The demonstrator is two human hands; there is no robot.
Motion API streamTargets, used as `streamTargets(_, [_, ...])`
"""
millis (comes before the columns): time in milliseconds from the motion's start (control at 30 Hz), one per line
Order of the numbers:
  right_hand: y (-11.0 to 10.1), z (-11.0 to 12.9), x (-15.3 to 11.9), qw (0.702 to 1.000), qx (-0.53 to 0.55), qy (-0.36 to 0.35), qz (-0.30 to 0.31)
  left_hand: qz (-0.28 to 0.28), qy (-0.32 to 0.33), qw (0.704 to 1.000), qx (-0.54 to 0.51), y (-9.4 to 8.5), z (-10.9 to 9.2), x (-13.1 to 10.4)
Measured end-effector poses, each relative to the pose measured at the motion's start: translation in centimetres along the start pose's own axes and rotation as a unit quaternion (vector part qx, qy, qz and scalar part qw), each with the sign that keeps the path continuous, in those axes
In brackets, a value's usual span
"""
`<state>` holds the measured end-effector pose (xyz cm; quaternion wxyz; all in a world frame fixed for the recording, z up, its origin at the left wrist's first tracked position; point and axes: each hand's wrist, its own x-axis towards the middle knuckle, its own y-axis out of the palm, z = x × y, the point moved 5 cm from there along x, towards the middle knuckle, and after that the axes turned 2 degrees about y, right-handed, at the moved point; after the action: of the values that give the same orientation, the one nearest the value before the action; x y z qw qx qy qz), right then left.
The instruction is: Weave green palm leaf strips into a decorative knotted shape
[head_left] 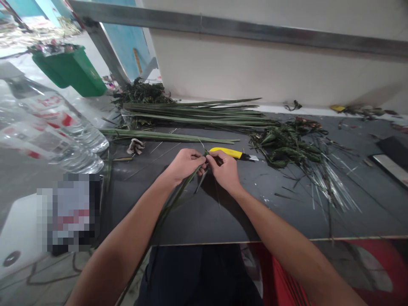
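Note:
My left hand [188,163] and my right hand [223,167] meet at the middle of the dark table, fingertips pinched close together on a green leaf strip [180,191]. The strip's long end hangs down beside my left forearm. A small knot of green shows between the fingers, its detail too small to make out. Just behind my right hand lies a yellow utility knife [228,151] with its blade out. Long green leaves [197,114] lie in a bundle farther back.
Woven green pieces [287,140] with clear thin stems [331,187] lie at the right, near a phone-like object [390,168]. Water bottles [63,114] stand at the left, before a green bin [70,70]. A crumpled scrap [135,146] sits left of my hands.

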<state>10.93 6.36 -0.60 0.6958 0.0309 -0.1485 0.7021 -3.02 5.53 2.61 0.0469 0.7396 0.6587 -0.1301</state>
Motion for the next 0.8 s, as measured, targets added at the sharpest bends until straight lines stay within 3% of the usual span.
streamTargets(267, [0.2, -0.1, 0.3, 0.999, -0.013, -0.015, 0.051, 0.019, -0.023, 0.999, -0.015, -0.5, 0.1, 0.2])
streamTargets(567, [0.3, -0.3, 0.6, 0.998, 0.045, 0.0, 0.054, 0.062, -0.085, 0.989, -0.1, -1.2, 0.8, 0.9])
streamTargets(667, [0.3, -0.4, 0.6, 0.997, 0.042, 0.006, 0.06, 0.07, -0.051, 0.995, -0.057, -1.6, 0.7, 1.0])
streamTargets(800, [0.3, -0.4, 0.7, 0.997, 0.041, 0.004, 0.065, 0.073, 0.055, 0.993, 0.073, -2.1, 0.1, 1.1])
